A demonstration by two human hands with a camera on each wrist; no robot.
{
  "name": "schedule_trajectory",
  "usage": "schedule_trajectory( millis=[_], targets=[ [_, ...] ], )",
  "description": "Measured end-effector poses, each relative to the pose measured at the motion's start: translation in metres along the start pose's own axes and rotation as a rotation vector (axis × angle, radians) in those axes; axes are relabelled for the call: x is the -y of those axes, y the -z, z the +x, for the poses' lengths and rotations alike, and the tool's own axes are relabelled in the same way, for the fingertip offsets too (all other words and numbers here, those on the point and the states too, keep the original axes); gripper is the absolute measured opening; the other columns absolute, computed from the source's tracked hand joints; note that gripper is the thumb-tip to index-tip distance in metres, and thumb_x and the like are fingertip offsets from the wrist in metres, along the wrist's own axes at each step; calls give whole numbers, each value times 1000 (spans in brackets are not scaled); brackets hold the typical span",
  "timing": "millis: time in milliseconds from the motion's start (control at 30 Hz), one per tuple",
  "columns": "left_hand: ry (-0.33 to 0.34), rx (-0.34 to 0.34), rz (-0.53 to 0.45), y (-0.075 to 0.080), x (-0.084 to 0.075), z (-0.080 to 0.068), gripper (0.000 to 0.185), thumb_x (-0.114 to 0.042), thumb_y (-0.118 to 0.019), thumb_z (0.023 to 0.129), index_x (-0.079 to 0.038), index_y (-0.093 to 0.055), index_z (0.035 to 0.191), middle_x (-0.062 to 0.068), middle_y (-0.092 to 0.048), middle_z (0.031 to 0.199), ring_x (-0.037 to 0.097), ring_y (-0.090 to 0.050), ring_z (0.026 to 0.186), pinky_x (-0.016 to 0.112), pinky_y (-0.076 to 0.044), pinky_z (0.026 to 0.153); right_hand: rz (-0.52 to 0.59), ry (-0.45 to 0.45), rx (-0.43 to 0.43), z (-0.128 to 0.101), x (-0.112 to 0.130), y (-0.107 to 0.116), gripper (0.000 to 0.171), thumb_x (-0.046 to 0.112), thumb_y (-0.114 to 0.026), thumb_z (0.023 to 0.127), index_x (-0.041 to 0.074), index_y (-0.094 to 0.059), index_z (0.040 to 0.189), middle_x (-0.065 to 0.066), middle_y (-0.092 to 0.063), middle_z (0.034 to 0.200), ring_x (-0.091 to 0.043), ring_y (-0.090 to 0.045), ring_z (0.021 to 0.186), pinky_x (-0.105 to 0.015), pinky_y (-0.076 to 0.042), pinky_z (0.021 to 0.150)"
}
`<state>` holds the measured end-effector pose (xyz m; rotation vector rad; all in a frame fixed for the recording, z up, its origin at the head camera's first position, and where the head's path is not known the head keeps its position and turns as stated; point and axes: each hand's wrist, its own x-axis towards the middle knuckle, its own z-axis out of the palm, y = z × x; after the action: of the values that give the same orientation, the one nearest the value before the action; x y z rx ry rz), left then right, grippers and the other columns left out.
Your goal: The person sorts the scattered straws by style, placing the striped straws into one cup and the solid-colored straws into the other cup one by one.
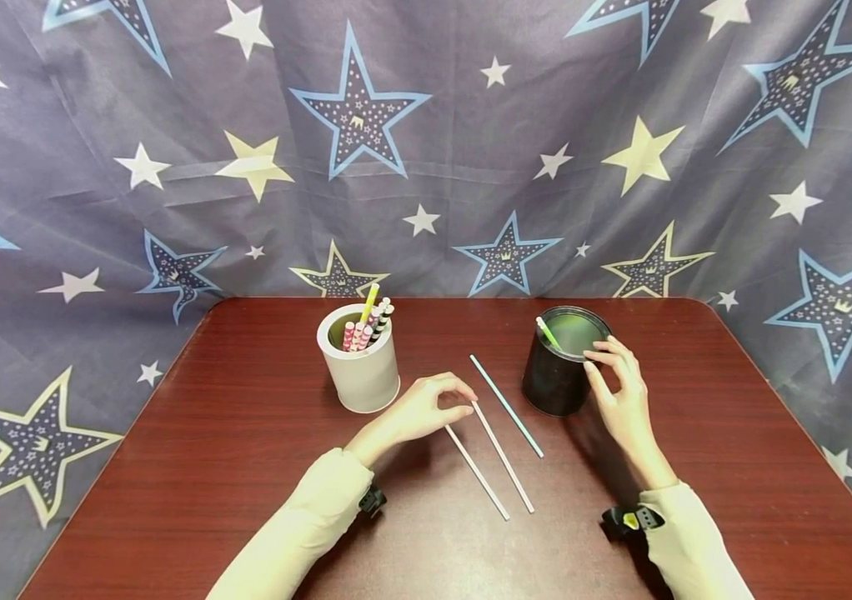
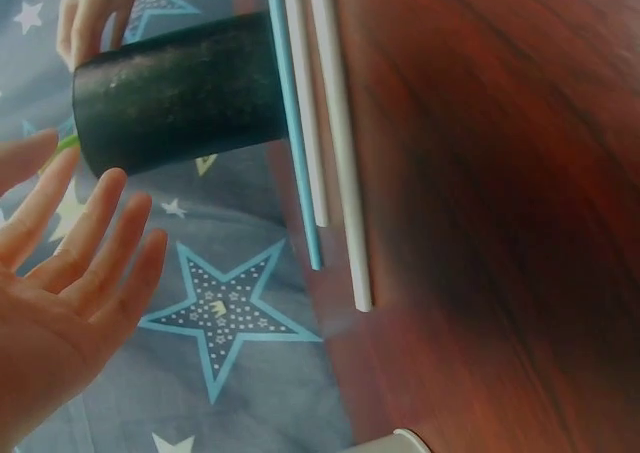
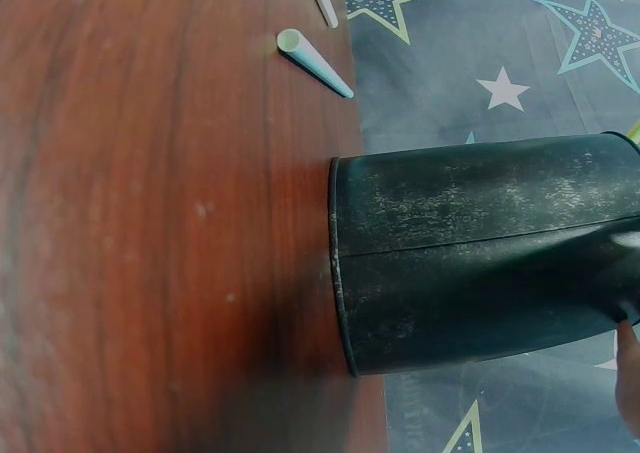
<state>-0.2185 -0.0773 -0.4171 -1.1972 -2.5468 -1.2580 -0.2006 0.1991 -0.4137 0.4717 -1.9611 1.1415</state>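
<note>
My left hand [image 1: 418,408] hovers over the upper end of a white paper straw [image 1: 503,457], fingers bent in the head view. In the left wrist view its fingers are spread, apart from the straws. Beside that straw lie another white straw [image 1: 477,473] and a light blue straw [image 1: 507,407], all roughly parallel on the table. At the right stands a black can [image 1: 550,385] with a green straw [image 1: 548,333] leaning inside. My right hand [image 1: 624,400] holds the can's near right rim, thumb on the outer wall; the right wrist view shows only a fingertip against its side [image 3: 480,253].
A white can [image 1: 363,382] holding several patterned straws [image 1: 366,327] and a yellow one stands at the back left. The reddish-brown table [image 1: 186,500] ends at a grey star-printed curtain [image 1: 456,167] behind.
</note>
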Motion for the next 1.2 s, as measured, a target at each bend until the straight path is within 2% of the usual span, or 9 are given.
schedule_trajectory(
  millis=[233,400,633,900,1200],
  targets=[
    [27,59,42,0,4,-8,14,-14,-63,80,-6,-64,92,2,-62,93,19,-58,87,31,-51,67,-7,-11,4,-1,-1,0,20,-18,-58,73,-10,-60,92,-27,-54,101,-45,-40,110,-24,-27,101],
    [5,121,99,-1,8,-13,15,-14,-63,80,-7,-63,93,5,-61,93,23,-58,87,32,-49,72,-14,-19,9,-1,-3,0,21,-18,-58,73,-10,-60,92,-27,-54,102,-43,-40,111,-24,-27,101],
    [35,200,129,-4,8,-16,15,-12,-63,78,-7,-63,93,8,-60,91,23,-58,81,33,-48,73,-14,-22,10,0,-4,1,20,-17,-58,73,-10,-60,92,-27,-54,102,-42,-40,112,-25,-27,101],
    [49,267,241,-10,11,-19,20,-15,-64,77,-10,-63,96,3,-60,94,21,-54,92,29,-42,81,-9,-15,7,-1,-2,0,21,-18,-59,72,-10,-60,92,-27,-54,102,-44,-40,111,-23,-27,101],
    [22,299,232,-15,20,-20,22,-10,-65,74,-6,-64,96,4,-60,91,19,-55,87,26,-39,80,-12,-18,10,-1,-2,1,21,-17,-58,73,-9,-61,92,-27,-54,102,-44,-40,111,-24,-27,101]
  ],
)
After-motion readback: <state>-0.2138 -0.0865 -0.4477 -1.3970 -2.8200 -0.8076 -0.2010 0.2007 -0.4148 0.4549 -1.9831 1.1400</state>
